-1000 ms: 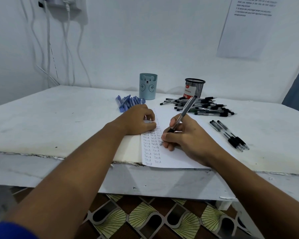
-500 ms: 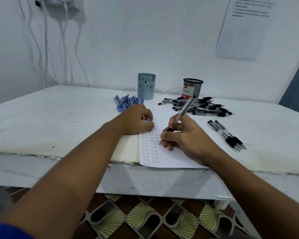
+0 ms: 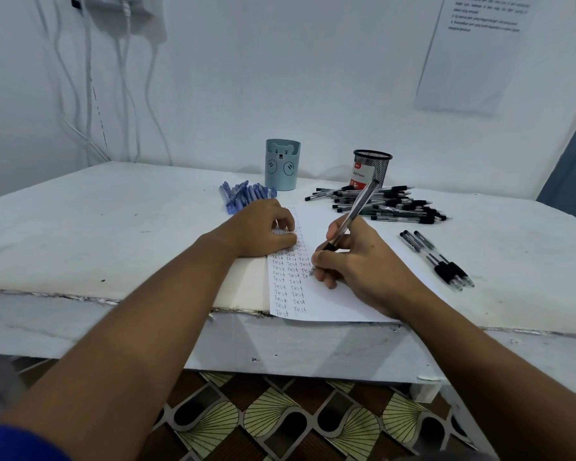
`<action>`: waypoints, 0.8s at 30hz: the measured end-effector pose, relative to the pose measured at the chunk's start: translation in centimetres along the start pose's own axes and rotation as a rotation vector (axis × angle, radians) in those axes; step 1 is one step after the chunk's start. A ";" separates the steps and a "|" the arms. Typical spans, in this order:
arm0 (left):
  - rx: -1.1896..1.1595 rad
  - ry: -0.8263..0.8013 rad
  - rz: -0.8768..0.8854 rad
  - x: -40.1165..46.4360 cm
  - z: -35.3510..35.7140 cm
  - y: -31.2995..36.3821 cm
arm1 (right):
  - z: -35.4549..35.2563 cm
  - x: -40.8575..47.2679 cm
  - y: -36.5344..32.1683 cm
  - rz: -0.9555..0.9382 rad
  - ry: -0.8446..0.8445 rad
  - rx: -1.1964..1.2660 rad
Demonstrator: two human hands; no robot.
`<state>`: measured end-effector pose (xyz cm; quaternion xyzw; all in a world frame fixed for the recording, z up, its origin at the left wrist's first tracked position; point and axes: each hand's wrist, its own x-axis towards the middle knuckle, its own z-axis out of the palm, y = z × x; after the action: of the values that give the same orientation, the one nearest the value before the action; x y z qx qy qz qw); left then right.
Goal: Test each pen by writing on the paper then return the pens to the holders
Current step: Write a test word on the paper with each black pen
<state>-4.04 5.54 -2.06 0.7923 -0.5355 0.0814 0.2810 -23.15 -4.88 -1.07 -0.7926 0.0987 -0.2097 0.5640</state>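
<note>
Little has been altered over the last second: the pen (image 3: 353, 217) has been kept in the right hand (image 3: 356, 261), its tip carried slightly rightward along one line of the paper (image 3: 340, 294), where a third "Test" is seen part-written as "Te". The left hand (image 3: 261, 229) has been kept in place at the sheet's 10 o'clock corner. From this it is judged that the same pen is still being tried and that the word is unfinished; its return to a holder is not yet due.

The pen is pinched between thumb and curled fingers, barrel tilted up toward 1 o'clock, tip touching the sheet. The left hand is laid knuckles-up on the paper with fingers curled under; nothing is held by it, and the sheet appears to be pressed flat.

The pen is seen as a slim clear barrel with a dark grip and dark end. Three columns of handwritten "Test" are carried on the paper's left part, the third reaching down only as far as the tip.

At 12 o'clock from the paper a black pile (image 3: 379, 204) of like pens is lain beside the mesh holder (image 3: 372, 168). At 11 o'clock a blue pile (image 3: 243, 194) is lain against the bear cup (image 3: 281, 164). At 3 o'clock three pens (image 3: 436, 259) are set apart on the table (image 3: 80, 227). Much of the task is judged to remain.
</note>
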 end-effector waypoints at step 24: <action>-0.014 0.012 -0.003 -0.2 -0.2 0.3 | 0.0 -0.3 0.0 -0.011 0.033 -0.043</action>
<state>-4.36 5.69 -1.89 0.7906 -0.5330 0.0821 0.2899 -23.40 -4.80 -1.09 -0.8015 0.1084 -0.2236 0.5439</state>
